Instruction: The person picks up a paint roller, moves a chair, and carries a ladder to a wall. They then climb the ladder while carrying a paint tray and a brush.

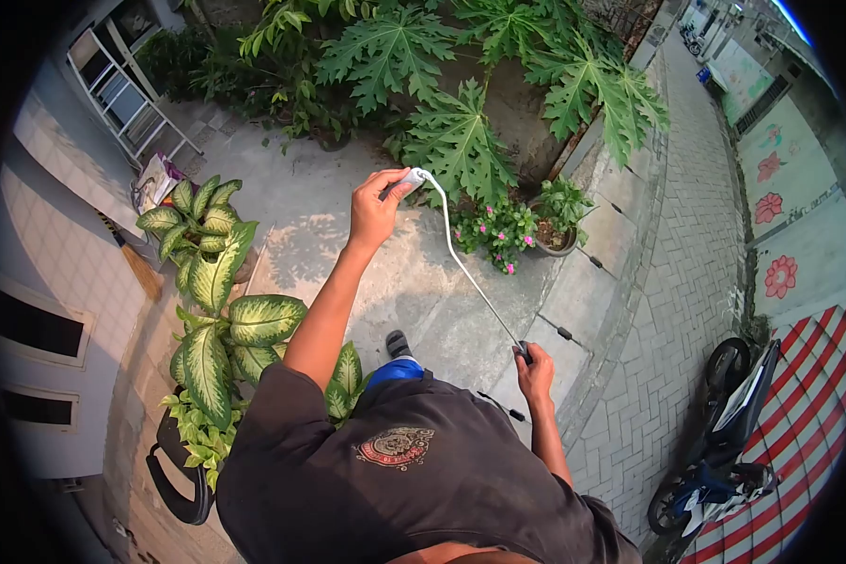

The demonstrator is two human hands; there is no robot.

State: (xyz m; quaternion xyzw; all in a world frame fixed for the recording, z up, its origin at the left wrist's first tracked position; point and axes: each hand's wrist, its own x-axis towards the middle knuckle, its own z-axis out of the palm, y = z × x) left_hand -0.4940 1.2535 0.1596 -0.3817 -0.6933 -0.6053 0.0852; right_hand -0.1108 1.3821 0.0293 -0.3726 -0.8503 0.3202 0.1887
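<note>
Out in front of my chest, my left hand (pixel 382 202) is closed around a light grey, handle-like piece. From it a thin grey cord-like length (pixel 453 246) bends over at the top and slants down to the right. Its lower end meets a small black piece (pixel 524 352) pinched in my right hand (pixel 536 371), which is lower and nearer my body. The length stays slightly curved between the two hands, over the concrete paving. I cannot tell whether it is a flexible cord or a bent rod.
Variegated plants (pixel 218 324) stand close by on the left, near a broom (pixel 141 268) and an aluminium ladder (pixel 127 99). Papaya leaves (pixel 461 136) and a flowering plant (pixel 494 230) are ahead. A brick lane (pixel 672 273) runs along the right, with a motorcycle (pixel 710 493) parked there.
</note>
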